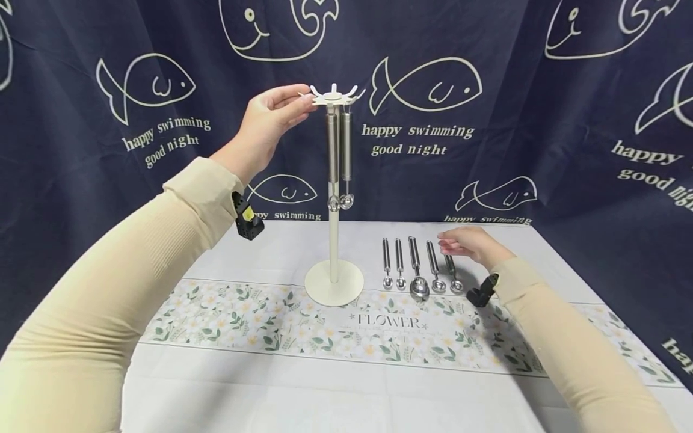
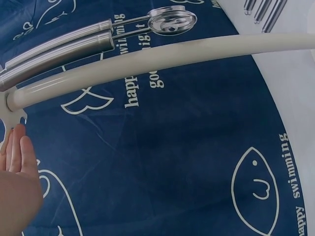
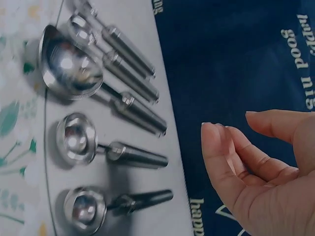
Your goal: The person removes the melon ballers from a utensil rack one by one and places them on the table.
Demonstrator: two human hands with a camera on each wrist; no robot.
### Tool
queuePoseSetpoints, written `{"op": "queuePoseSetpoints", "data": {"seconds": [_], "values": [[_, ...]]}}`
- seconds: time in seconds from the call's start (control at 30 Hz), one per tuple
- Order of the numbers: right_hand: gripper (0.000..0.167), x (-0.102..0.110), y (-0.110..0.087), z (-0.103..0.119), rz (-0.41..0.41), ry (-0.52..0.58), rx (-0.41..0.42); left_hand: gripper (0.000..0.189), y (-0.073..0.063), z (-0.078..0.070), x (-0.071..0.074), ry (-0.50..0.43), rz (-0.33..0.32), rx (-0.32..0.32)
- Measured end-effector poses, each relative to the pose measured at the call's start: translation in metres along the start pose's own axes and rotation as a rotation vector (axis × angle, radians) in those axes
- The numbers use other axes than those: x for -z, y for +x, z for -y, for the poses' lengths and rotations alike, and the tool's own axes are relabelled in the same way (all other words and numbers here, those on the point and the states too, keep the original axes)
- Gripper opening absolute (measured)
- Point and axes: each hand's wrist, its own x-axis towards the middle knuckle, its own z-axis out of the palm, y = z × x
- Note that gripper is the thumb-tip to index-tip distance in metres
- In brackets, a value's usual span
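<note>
A cream utensil stand [image 1: 333, 240] rises from its round base on the table. My left hand [image 1: 273, 117] pinches one hook arm at the left of its top, thumb and fingers meeting there; the left wrist view shows these fingers [image 2: 15, 155] at the rack's edge. Two metal scoops [image 1: 347, 147] hang side by side from the hooks, bowls down. Over the table's right part, my right hand [image 1: 471, 243] hovers above the handle of the rightmost scoop [image 1: 456, 285]. In the right wrist view its fingers [image 3: 219, 160] are loosely bent, thumb apart, with nothing between them.
Several more scoops lie in a row right of the stand, among them a large-bowled scoop [image 1: 419, 287] in the middle. A floral runner strip [image 1: 233, 316] crosses the white table [image 1: 260, 385]. Behind hangs a dark blue curtain [image 1: 303, 144] printed with fish.
</note>
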Motion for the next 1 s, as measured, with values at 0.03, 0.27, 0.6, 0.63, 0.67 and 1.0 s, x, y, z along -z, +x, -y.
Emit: {"op": "queuePoseSetpoints", "data": {"seconds": [0.03,0.27,0.6,0.63,0.67,1.0], "values": [[0.017,-0.002,-0.001,0.002,0.006,0.001,0.008,0.035,0.000,0.001,0.000,0.002,-0.003,-0.005],[0.035,-0.019,-0.004,0.016,0.041,-0.011,0.064,0.032,-0.001,0.004,-0.004,0.000,-0.049,-0.034],[0.044,-0.048,-0.008,0.032,0.082,0.007,0.156,0.023,-0.002,0.009,-0.007,-0.022,-0.069,-0.074],[0.044,-0.050,-0.009,0.035,0.081,0.012,0.160,0.022,-0.002,0.010,-0.007,-0.028,-0.069,-0.081],[0.043,-0.052,-0.010,0.037,0.081,0.018,0.162,0.021,-0.002,0.011,-0.007,-0.028,-0.068,-0.092],[0.040,-0.078,-0.019,0.057,0.085,0.104,0.208,0.016,-0.001,0.017,-0.008,-0.062,-0.084,-0.139]]}}
